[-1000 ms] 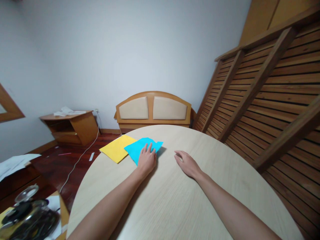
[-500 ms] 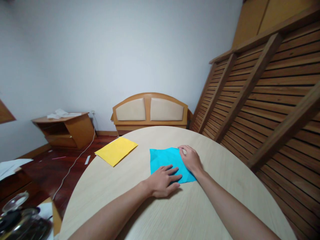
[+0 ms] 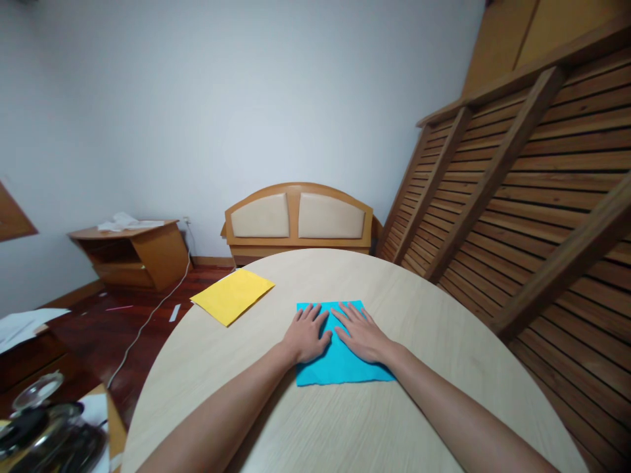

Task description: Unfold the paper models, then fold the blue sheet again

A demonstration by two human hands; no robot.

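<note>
A sheet of bright blue paper [image 3: 340, 368] lies on the round table [image 3: 424, 295] in front of me, its near edge slightly wavy. My left hand [image 3: 308, 334] rests on the left part of the sheet with fingers spread. On the upper right part of the paper lies my right hand [image 3: 362, 332], also flat with its fingers apart. Both thumbs point inward, with a narrow strip of blue showing between the hands. Parts of the side edges are hidden under the hands and forearms.
Yellow paper [image 3: 233, 297] lies at the table's far left edge. Beyond the table stands a headboard [image 3: 296, 190]; a slatted wooden frame [image 3: 493, 217] leans at right. A glass pot [image 3: 49, 427] stands lower left, near a white cord [image 3: 142, 328] on the floor.
The blue paper has slid a little toward me and lies flatter. My left hand has moved up onto its left part, and my right hand has come from the right edge to lie flat.
</note>
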